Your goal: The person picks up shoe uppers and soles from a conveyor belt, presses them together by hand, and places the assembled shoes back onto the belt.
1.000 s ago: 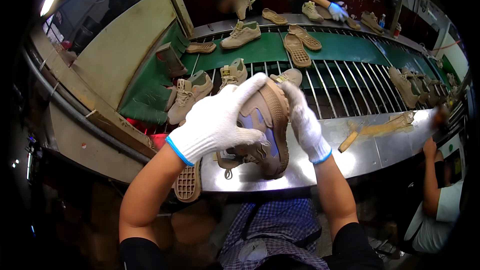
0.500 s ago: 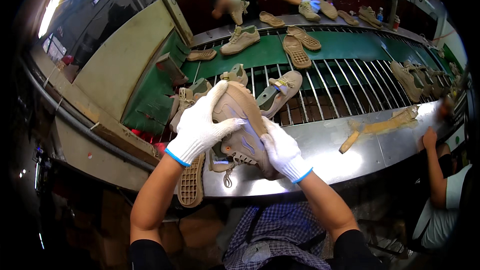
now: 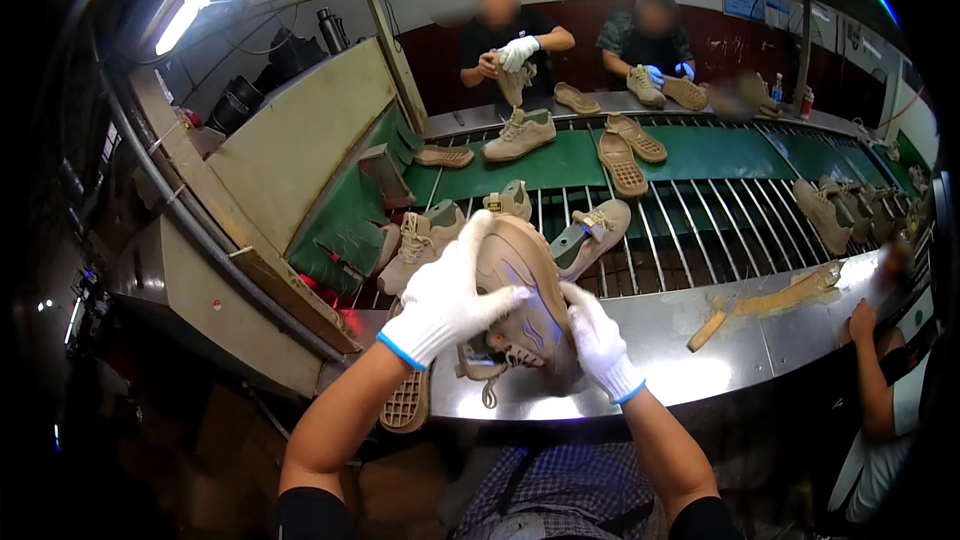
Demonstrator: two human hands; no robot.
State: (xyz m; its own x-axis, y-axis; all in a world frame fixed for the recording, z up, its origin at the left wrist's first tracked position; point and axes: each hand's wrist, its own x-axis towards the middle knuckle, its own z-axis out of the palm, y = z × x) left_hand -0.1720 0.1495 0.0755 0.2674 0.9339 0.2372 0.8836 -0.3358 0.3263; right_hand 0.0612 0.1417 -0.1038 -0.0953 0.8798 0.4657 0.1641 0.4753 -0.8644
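Note:
A beige-grey lace-up shoe (image 3: 535, 305) with purple wavy trim is held tilted over the steel ledge, its tan sole edge facing up and to the right. My left hand (image 3: 445, 295), in a white knit glove, grips it from the left, fingers at the upper end and thumb across the side. My right hand (image 3: 603, 345), gloved alike, is closed on the sole edge at the right. Dangling laces hang below the shoe. A loose tan sole (image 3: 405, 402) with a grid tread lies beneath my left wrist. Just beyond stand a shoe with a green insert (image 3: 598, 240) and a laced shoe (image 3: 408, 258).
A steel ledge (image 3: 670, 345) runs along the near side of a conveyor of metal rods and green belt (image 3: 690, 150). A tan-handled tool (image 3: 708, 330) rests on a glue-stained patch. Two co-workers handle shoes across the line; another person's arm (image 3: 872, 365) is at right.
The view has tipped up, so the scene sits lower and further right, and more of the co-workers shows. Both my hands keep hold of the shoe in nearly the same pose.

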